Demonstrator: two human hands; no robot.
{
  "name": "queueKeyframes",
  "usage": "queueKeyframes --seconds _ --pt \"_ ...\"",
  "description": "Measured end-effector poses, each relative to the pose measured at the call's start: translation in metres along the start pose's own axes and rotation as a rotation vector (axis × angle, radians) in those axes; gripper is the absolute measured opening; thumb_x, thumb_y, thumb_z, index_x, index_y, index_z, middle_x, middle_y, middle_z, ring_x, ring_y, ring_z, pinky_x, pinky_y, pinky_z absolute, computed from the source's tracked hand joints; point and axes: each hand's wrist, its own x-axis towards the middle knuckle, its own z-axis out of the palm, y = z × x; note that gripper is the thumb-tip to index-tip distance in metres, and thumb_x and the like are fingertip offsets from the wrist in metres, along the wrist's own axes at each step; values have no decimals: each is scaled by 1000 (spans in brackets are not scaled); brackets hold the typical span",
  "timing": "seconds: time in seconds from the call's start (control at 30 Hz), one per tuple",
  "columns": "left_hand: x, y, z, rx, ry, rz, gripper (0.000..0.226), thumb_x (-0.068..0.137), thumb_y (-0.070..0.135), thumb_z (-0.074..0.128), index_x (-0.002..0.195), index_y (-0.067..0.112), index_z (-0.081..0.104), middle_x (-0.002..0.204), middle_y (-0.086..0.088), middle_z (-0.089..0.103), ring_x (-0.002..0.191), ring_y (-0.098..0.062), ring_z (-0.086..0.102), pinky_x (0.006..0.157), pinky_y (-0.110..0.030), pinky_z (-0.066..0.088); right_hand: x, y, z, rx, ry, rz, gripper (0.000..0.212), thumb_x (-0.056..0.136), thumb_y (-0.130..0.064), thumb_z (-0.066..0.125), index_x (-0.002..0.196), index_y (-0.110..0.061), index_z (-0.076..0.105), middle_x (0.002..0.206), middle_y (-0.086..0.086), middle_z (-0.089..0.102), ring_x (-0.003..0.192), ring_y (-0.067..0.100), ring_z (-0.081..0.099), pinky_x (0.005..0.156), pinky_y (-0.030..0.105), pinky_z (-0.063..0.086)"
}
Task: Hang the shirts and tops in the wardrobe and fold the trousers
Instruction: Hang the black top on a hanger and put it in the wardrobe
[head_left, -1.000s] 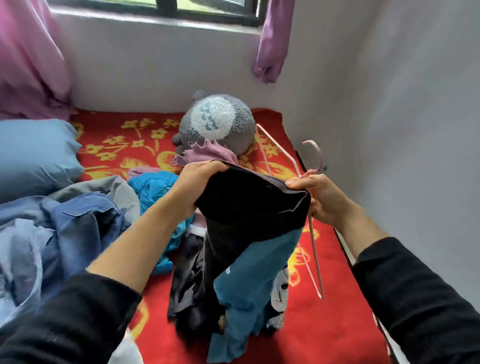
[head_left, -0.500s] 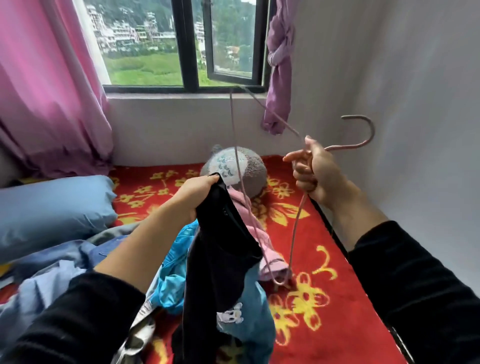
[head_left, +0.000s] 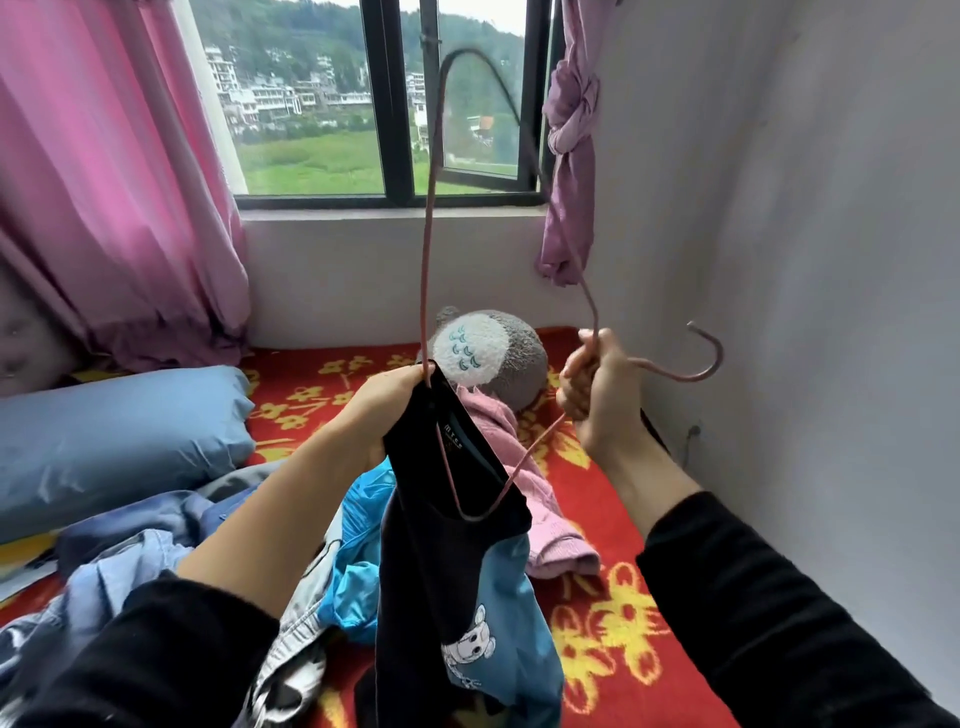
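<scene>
Right hand (head_left: 597, 395) gripping pink wire hanger (head_left: 427, 260) at neck, fingers clenched tight. Left hand (head_left: 395, 400) pinching collar of black-and-blue top (head_left: 447, 561), holding it up above bed (head_left: 597, 623). One hanger shoulder dipping inside neck opening. Hanging step underway. Next likely: feeding other shoulder through collar, seating top evenly.

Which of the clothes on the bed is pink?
The knitted top lying beside the grey plush toy. The other loose clothes are blue, and the shirt being held is black.
</scene>
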Motion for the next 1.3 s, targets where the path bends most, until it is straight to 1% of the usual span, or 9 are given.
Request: queueKeyframes --seconds 0.13,0.37,0.5,0.6,0.73,0.9,1.1,1.2,1.3 --pt "-1 1 -14 -124 83 -10 27 93 26 52 69 18 59 52 2 60 42 -10 56 41 -17 46 -9 51 -33 -398 41 81 57 94 -25 49 40 -13 58 38 2 38 35 14 31 44 24 27" --pt "10 -11 -49 -133 272 0 17 97 21 50 83 19 59 79 -4 59 63 -18 60 43 -23 53 -8 38 -55 -967 -42 -44 53 92 -22 53 40 -15 60 34 -4 46 38 5 46 54 26 38" --pt "12 -15 -57 -153 332 6 18 98 16 51 80 15 55 80 -7 57 54 -21 63 37 -22 49 2 13 -50 -1164 -27 -107 49 88 -30 54 43 -15 63 38 -10 53 55 10 55 65 30 44" --pt "9 -15 -57 -96 349 70 16 98 12 51 82 9 55 63 -9 54 35 -17 57 37 -24 51 6 -2 -47 -1260 -59 -164 45 87 -28 55 47 -9 63 43 -4 55 59 18 58 68 34 48" --pt "3 -10 -59 230 377 271 21 91 17 61 74 6 63 35 3 50 32 -11 53 60 -35 56 -1 -10 -29 -1408 -173 -174 37 81 -28 56 53 -3 55 52 3 55 58 25 56 63 42 48" --pt "-15 3 -43 506 325 372 20 87 13 61 68 11 65 38 -1 56 43 -16 65 55 -25 45 10 -39 17 -1382 -106 -297 39 83 -29 55 55 -4 64 53 5 61 60 22 61 63 31 46" --pt "-28 0 -38 310 16 359 14 86 6 64 99 13 61 50 -4 61 46 -24 62 60 -38 57 -4 -24 37 -1366 -185 -181 45 93 -33 57 54 -11 67 47 -5 59 57 11 59 75 33 49" --pt "-26 3 -58 471 196 606 3 87 21 65 89 20 67 60 1 63 51 -16 59 63 -31 53 -2 -37 39 -1202 -88 -126 49 91 -36 62 47 -15 64 40 -8 56 45 3 55 68 36 47" --pt "-24 2 -76 619 332 733 14 89 32 61 86 21 69 76 3 65 66 -12 58 71 -31 48 -11 -44 50 -1118 -78 -107 46 87 -42 67 52 -12 68 53 -1 63 57 13 59 73 41 52"
